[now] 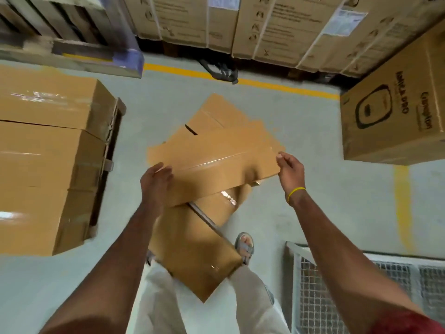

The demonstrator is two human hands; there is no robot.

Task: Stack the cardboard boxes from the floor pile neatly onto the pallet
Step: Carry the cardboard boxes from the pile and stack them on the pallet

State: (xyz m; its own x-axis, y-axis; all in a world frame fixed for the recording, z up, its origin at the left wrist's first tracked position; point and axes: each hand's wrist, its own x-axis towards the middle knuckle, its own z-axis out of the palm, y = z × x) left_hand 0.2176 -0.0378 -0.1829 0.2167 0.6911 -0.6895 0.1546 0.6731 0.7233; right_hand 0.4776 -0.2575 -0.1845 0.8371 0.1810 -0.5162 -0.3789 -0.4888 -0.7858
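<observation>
A long taped cardboard box (216, 162) lies across the top of the floor pile (197, 249) at the centre. My left hand (155, 182) grips the box's left end, fingers curled over its edge. My right hand (290, 171) holds the right end, thumb and fingers pinching the corner; a yellow band is on that wrist. More flat brown boxes lie under and behind it on the grey floor. On the left, stacked brown boxes (45, 150) sit on a pallet (110, 150) whose dark edge shows beside them.
A printed carton (395, 112) stands at the right. Large cartons (277, 25) line the back behind a yellow floor line (284, 86). A wire mesh cage (361, 292) is at lower right. My sandalled foot (245, 247) is beside the pile.
</observation>
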